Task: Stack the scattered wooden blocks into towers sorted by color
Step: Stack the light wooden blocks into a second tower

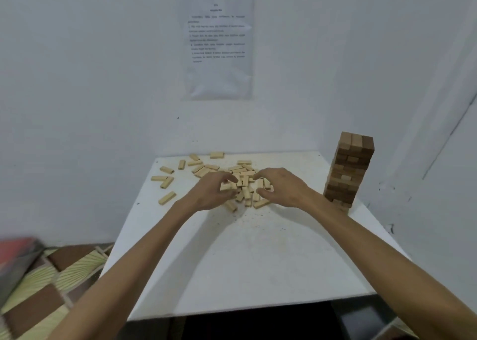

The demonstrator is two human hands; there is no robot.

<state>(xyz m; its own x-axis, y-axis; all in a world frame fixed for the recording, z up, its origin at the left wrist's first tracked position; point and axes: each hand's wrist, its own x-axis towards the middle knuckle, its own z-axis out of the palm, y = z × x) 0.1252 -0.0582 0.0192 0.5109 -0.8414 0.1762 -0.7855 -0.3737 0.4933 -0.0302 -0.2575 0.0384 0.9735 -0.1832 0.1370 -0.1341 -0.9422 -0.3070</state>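
Reaching into pale block pile, fingers curled: left hand gripping one block, right hand pinching second block. Brown tower standing right.

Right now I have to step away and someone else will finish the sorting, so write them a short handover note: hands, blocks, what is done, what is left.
Left hand: fingers curled round a pale block at the left edge of the pale pile.
Right hand: thumb and fingers curled round pale blocks at the pile's right side.
Brown tower: upright near the right edge of the table, apart from the pile.
Loose pale blocks: scattered flat toward the far left corner.
Done: the brown blocks are stacked.
Left: no pale tower is begun; gather and stack all the pale blocks.
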